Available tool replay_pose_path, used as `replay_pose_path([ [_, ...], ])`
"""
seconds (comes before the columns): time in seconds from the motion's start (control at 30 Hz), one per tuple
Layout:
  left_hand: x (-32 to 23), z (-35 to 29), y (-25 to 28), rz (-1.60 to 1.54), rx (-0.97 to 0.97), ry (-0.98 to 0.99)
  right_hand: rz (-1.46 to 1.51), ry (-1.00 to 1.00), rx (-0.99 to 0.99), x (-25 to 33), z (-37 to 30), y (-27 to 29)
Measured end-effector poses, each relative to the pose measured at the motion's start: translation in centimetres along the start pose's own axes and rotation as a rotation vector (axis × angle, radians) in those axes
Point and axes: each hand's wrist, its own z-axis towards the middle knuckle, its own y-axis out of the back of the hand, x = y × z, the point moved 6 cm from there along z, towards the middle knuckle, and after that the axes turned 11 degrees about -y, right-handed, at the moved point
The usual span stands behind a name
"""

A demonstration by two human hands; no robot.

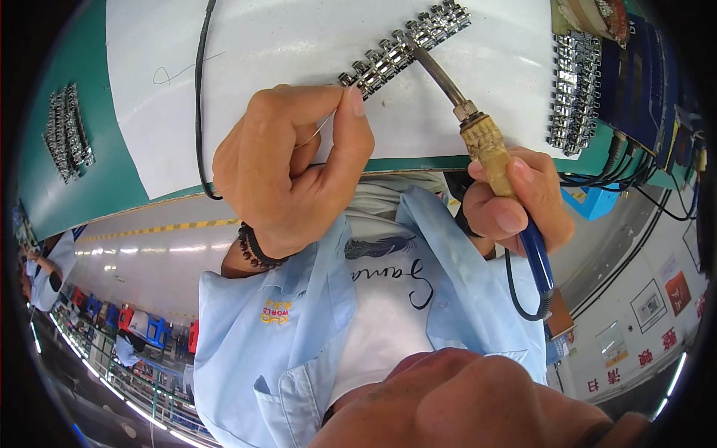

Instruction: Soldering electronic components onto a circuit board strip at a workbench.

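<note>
My left hand (291, 164) is closed, thumb and forefinger pinching a thin solder wire (317, 132) that loops below the fingers. Those fingertips are at the near end of a row of small shiny metal parts (385, 63), which lies slantwise on a white sheet (261, 45). My right hand (523, 198) grips a soldering iron (485, 145) by its handle. The iron's metal tip reaches the middle of the row; whether it touches a part I cannot tell exactly.
More metal rows stand at the right (575, 93) and on the green tabletop (75, 190) at left. A black cable (199, 97) crosses the sheet. At the far right are a dark blue box (635, 82) and tangled cords. A spool-like item (594, 19) sits above the right rows.
</note>
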Motion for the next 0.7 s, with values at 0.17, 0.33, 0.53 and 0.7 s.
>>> replay_pose_path([
  [0.17, 0.2, -0.2, 0.2, -0.032, -0.028, 0.010, 0.008, 0.031, 0.025, 0.1, 0.1, 0.1],
  [0.33, 0.2, -0.2, 0.1, -0.016, -0.017, -0.001, 0.006, 0.070, 0.065, 0.3, 0.2, 0.2],
  [0.53, 0.2, -0.1, 0.1, -0.010, -0.015, -0.001, -0.040, -0.014, 0.167, 1.1, 0.7, 0.6],
  [0.7, 0.1, -0.1, 0.0, -0.001, -0.020, -0.004, -0.037, -0.028, 0.215, 0.8, 0.9, 0.4],
])
